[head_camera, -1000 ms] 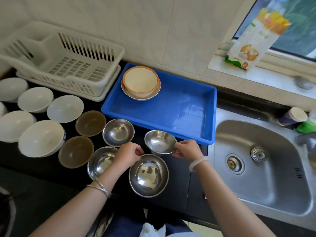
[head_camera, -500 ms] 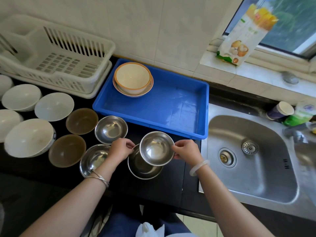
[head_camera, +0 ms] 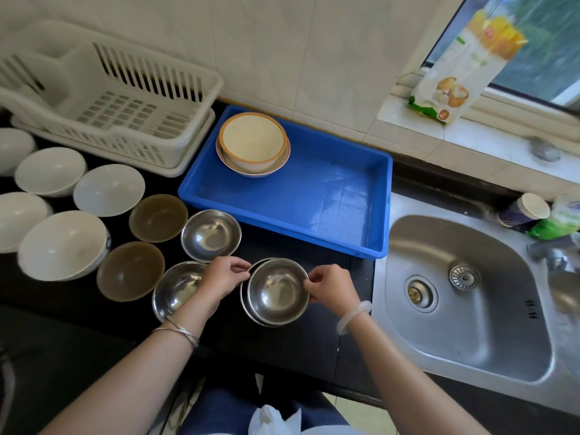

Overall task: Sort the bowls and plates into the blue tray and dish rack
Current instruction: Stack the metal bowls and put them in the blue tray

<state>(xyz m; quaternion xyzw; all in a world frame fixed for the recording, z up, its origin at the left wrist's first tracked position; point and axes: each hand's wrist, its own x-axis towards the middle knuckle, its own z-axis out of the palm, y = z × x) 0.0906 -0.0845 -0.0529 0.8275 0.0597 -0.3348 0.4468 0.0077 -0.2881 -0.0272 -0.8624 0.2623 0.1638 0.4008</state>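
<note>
A small steel bowl point(head_camera: 277, 291) sits nested in a larger steel bowl point(head_camera: 244, 304) on the black counter. My left hand point(head_camera: 222, 277) pinches the rim on the left and my right hand point(head_camera: 332, 288) pinches the small bowl's right rim. Two more steel bowls point(head_camera: 211, 235) point(head_camera: 175, 288) stand to the left, beside two brown bowls point(head_camera: 158, 217) point(head_camera: 130, 270) and several white bowls point(head_camera: 62, 244). The blue tray point(head_camera: 314, 221) behind holds a cream bowl point(head_camera: 252, 141) stacked on a plate. The white dish rack point(head_camera: 119, 105) stands at the back left.
A steel sink point(head_camera: 464, 296) lies to the right of the tray. A paper cup point(head_camera: 524, 211) and a green bottle stand behind it. A food carton point(head_camera: 464, 64) leans on the window sill. The counter's front edge is close to my body.
The small steel bowl, held above the larger one before, has come down and now rests nested inside it. Both hands stay at its rim.
</note>
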